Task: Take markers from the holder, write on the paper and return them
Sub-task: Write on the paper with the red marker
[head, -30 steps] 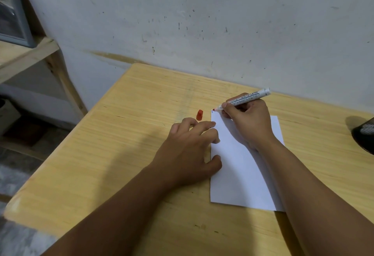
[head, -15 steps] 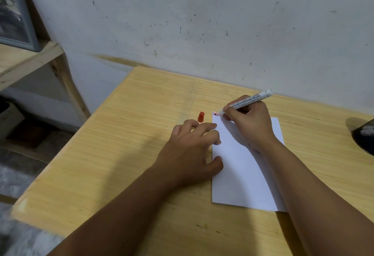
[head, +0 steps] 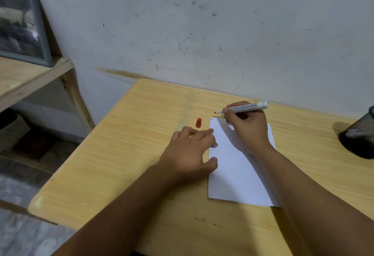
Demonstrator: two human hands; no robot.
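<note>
A white paper [head: 238,174] is laid on the wooden table [head: 125,164], slightly right of the table's middle. The right hand [head: 245,128] is clenched around a marker [head: 245,107], which is held nearly level with its red tip pointing to 9 o'clock. The tip is seen just past the paper's far left corner, at 11 o'clock from it; whether it touches the table cannot be told. Two short red strokes [head: 211,118] are marked at that corner.

The left hand [head: 188,154] is laid palm down on the table at 9 o'clock of the paper, released and grasping nothing. Its thumb and fingertips [head: 214,145] are pressed on the paper's left edge.

A red cap [head: 198,123] is left on the table just beyond the left hand, at 12 o'clock from it and near the paper's far left corner, apart from both.

A black mesh holder [head: 359,137] is placed at 3 o'clock of the paper, well apart, cut off by the frame's right edge. A framed picture [head: 22,26] is propped on a shelf [head: 30,77] at 10 o'clock, against the wall [head: 202,22].
</note>
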